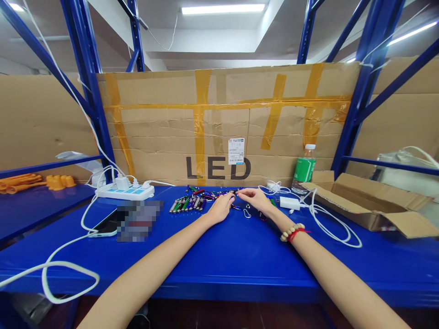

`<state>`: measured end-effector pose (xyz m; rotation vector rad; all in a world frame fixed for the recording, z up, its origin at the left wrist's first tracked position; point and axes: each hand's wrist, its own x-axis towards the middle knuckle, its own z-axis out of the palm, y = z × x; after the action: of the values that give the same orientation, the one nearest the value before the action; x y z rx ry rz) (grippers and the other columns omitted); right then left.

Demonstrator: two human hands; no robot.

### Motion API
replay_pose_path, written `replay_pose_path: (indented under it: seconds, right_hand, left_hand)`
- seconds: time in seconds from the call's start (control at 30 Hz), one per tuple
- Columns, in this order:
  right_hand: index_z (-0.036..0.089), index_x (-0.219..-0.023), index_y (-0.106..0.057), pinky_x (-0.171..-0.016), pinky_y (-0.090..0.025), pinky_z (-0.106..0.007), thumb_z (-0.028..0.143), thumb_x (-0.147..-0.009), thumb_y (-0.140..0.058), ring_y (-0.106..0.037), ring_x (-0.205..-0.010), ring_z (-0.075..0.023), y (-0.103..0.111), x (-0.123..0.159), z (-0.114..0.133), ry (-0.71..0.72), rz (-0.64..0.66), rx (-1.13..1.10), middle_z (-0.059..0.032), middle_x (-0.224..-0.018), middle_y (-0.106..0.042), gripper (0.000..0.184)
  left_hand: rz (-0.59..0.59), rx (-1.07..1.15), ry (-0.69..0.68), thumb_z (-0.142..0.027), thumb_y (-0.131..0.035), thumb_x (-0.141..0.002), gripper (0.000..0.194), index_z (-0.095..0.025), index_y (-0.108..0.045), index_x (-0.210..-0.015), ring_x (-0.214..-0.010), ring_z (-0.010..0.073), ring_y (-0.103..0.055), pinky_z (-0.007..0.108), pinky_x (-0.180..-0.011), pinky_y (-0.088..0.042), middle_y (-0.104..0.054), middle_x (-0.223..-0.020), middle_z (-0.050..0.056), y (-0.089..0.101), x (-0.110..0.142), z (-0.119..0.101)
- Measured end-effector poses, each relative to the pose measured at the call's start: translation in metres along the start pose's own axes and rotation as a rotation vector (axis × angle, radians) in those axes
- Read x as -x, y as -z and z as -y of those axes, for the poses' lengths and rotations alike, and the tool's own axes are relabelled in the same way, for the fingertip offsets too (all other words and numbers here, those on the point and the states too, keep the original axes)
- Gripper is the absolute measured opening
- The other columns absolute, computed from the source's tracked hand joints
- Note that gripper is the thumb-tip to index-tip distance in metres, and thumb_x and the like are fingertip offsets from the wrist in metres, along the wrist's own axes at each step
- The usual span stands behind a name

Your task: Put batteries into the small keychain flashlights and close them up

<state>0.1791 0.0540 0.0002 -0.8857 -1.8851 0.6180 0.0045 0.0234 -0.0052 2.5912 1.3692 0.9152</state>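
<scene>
My left hand (222, 208) is closed at the near edge of a pile of small shiny metal pieces, its fingertips pressed together. Facing it, my right hand (255, 199) has thumb and forefinger pinched close to the left fingertips. What either hand holds is too small to make out. Left of my hands, several small coloured metal cylinders (187, 204), which look like mini flashlights, lie side by side in a row. Behind them spreads a loose heap of similar pieces (195, 189). A silver carabiner clip (247, 213) lies just below my right hand.
A phone (109, 223) lies at left by a power strip (125, 192) and a looping white cable (70, 264). At right are a white charger (290, 203), a green-labelled bottle (304, 169) and an open cardboard box (368, 201). Taped cardboard (164, 137) stands behind.
</scene>
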Motion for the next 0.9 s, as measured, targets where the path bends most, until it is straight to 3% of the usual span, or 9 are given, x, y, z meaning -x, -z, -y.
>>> replay_pose_path:
  seconds: [0.13,0.27,0.37,0.53,0.73,0.9]
  right_hand:
    - [0.014,-0.089,-0.071,-0.082,-0.049,-0.036,0.050,-0.067,-0.061,-0.064,-0.089,-0.0232,-0.0022,-0.0005,0.0025,-0.003,0.044,-0.064,-0.0101,-0.096,-0.069,0.043]
    - [0.012,-0.103,-0.066,-0.077,-0.051,-0.035,0.047,-0.064,-0.066,-0.065,-0.080,-0.0219,-0.0010,-0.0005,0.0031,-0.042,0.071,-0.106,-0.0103,-0.090,-0.070,0.053]
    - [0.010,-0.108,-0.063,-0.075,-0.051,-0.035,0.045,-0.062,-0.069,-0.066,-0.076,-0.0213,0.0018,0.0005,0.0030,-0.078,0.072,-0.127,-0.0099,-0.081,-0.071,0.058]
    - [0.009,-0.107,-0.063,-0.077,-0.051,-0.036,0.045,-0.060,-0.070,-0.066,-0.078,-0.0218,0.0012,0.0008,0.0018,-0.109,0.038,-0.160,-0.0115,-0.083,-0.071,0.059]
    - [0.011,-0.081,-0.070,-0.078,-0.049,-0.035,0.049,-0.058,-0.069,-0.065,-0.079,-0.0216,-0.0058,-0.0011,0.0031,-0.089,-0.020,-0.160,-0.0105,-0.084,-0.071,0.044]
    - [0.013,-0.076,-0.071,-0.074,-0.049,-0.033,0.047,-0.053,-0.073,-0.064,-0.075,-0.0195,-0.0015,-0.0007,0.0064,-0.069,0.049,-0.162,-0.0072,-0.081,-0.071,0.040]
  left_hand:
    - [-0.006,-0.008,-0.007,-0.027,-0.030,-0.093,0.025,-0.018,-0.051,-0.101,-0.091,0.0216,-0.053,0.034,-0.082,-0.042,-0.061,-0.087,0.006,-0.0011,0.0008,0.0002]
    - [-0.003,-0.008,-0.033,-0.026,-0.029,-0.093,0.025,-0.019,-0.049,-0.107,-0.093,0.0222,-0.052,0.036,-0.084,-0.041,-0.060,-0.098,0.007,0.0005,0.0028,-0.0016]
    - [0.004,0.001,-0.064,-0.026,-0.030,-0.093,0.025,-0.021,-0.046,-0.112,-0.095,0.0213,-0.052,0.035,-0.086,-0.041,-0.059,-0.105,0.006,0.0022,0.0037,-0.0033]
    - [-0.003,0.028,-0.086,-0.025,-0.030,-0.093,0.024,-0.023,-0.047,-0.110,-0.099,0.0187,-0.052,0.032,-0.089,-0.040,-0.058,-0.111,0.004,0.0041,0.0029,-0.0050]
    - [-0.033,0.041,0.004,-0.027,-0.029,-0.092,0.027,-0.023,-0.050,-0.108,-0.094,0.0217,-0.056,0.034,-0.083,-0.042,-0.062,-0.101,0.005,0.0041,0.0023,-0.0043]
    - [-0.031,0.080,0.050,-0.028,-0.027,-0.093,0.029,-0.023,-0.050,-0.111,-0.082,0.0189,-0.060,0.029,-0.074,-0.043,-0.063,-0.086,0.002,0.0053,0.0025,-0.0038]
